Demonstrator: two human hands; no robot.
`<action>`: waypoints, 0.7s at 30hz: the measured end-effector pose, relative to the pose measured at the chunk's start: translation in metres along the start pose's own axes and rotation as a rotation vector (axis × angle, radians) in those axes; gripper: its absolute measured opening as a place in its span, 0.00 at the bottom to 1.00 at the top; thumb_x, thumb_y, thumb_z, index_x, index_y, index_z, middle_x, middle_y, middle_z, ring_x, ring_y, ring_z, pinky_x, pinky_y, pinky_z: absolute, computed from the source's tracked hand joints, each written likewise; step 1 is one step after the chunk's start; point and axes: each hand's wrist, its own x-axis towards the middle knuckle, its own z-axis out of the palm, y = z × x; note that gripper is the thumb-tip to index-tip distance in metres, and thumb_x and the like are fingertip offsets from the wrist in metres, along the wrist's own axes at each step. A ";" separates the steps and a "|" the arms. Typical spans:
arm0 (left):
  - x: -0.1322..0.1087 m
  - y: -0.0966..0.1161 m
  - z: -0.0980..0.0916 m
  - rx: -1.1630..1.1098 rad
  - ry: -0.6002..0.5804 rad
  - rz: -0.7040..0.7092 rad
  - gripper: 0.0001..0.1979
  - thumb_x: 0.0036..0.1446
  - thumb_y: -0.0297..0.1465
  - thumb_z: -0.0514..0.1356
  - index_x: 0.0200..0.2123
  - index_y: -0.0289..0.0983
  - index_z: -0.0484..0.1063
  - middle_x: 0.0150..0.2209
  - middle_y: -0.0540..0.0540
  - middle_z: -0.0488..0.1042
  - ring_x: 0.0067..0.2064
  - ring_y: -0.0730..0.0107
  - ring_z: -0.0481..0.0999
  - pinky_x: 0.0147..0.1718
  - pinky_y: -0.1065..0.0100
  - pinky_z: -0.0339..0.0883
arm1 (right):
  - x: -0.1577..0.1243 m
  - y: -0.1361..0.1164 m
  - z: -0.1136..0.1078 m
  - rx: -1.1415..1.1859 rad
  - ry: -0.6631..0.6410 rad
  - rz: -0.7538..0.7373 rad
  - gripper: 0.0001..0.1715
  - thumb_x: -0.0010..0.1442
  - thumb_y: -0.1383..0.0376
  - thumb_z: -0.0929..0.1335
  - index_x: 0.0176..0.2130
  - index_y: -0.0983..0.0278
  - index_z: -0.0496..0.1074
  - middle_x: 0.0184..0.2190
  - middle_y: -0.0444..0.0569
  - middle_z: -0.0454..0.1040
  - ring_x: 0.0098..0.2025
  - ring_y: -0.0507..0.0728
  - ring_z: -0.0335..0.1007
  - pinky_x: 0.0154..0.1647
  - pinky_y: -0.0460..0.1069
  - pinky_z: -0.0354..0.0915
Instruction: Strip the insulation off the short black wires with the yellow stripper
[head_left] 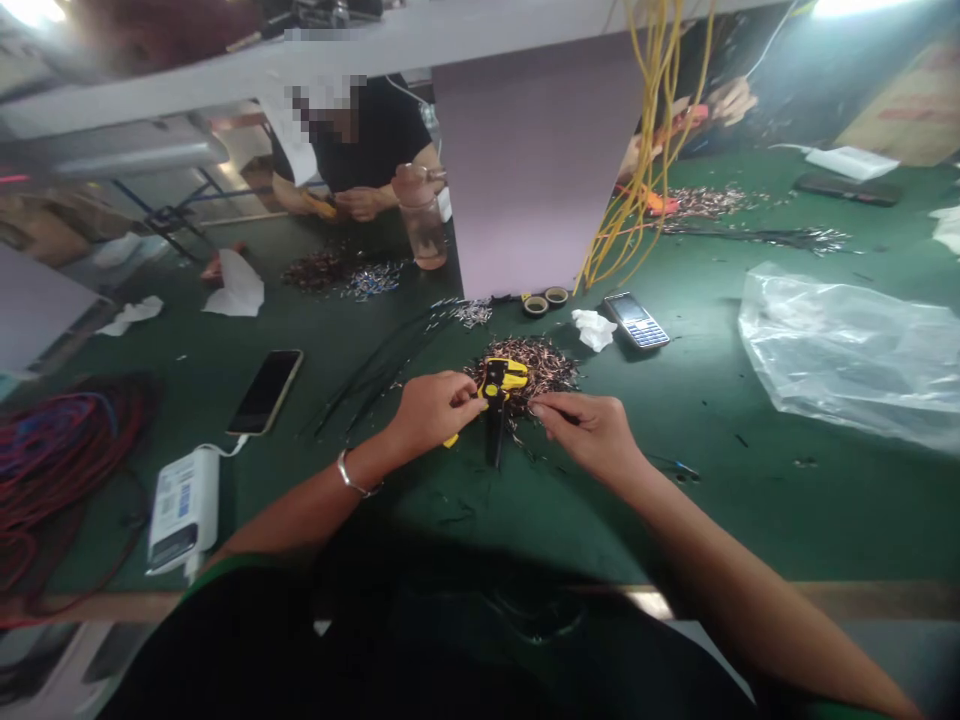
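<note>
My left hand (435,405) is closed at the yellow and black wire stripper (504,376), its thumb and fingertips against the tool's left side. The stripper's head rests over a pile of short copper-coloured wire pieces (551,362), and its black handle points toward me. My right hand (589,425) is just right of the stripper, thumb and forefinger pinched together. Whatever lies in that pinch is too small to make out clearly. Loose bits of wire lie under and around both hands on the green tabletop (420,510).
Left are a smartphone (266,392), a white power bank (184,510) and coiled red cable (64,470). Ahead stand a keypad phone (636,320), tape rolls (535,306) and an upright panel (536,170). Clear plastic bag (847,350) lies right. Two people work across the table.
</note>
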 end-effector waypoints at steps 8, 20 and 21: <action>-0.004 0.016 -0.008 -0.320 -0.114 0.195 0.10 0.58 0.34 0.61 0.41 0.36 0.76 0.33 0.47 0.78 0.32 0.73 0.76 0.34 0.71 0.71 | -0.005 -0.001 0.005 0.006 -0.035 -0.139 0.12 0.59 0.64 0.68 0.35 0.61 0.84 0.32 0.49 0.85 0.32 0.57 0.82 0.35 0.50 0.75; -0.008 0.024 -0.017 -0.427 -0.104 0.028 0.07 0.56 0.31 0.60 0.26 0.37 0.74 0.20 0.51 0.74 0.22 0.78 0.70 0.25 0.73 0.66 | -0.007 -0.007 0.002 0.069 -0.017 -0.141 0.09 0.57 0.65 0.71 0.33 0.59 0.84 0.31 0.47 0.85 0.31 0.57 0.82 0.35 0.50 0.77; -0.007 0.023 -0.018 -0.465 -0.101 -0.006 0.07 0.55 0.31 0.60 0.26 0.37 0.75 0.20 0.51 0.74 0.22 0.78 0.70 0.24 0.73 0.65 | -0.007 -0.007 0.001 0.077 -0.017 -0.129 0.09 0.57 0.65 0.71 0.33 0.59 0.84 0.31 0.47 0.85 0.30 0.57 0.82 0.34 0.50 0.77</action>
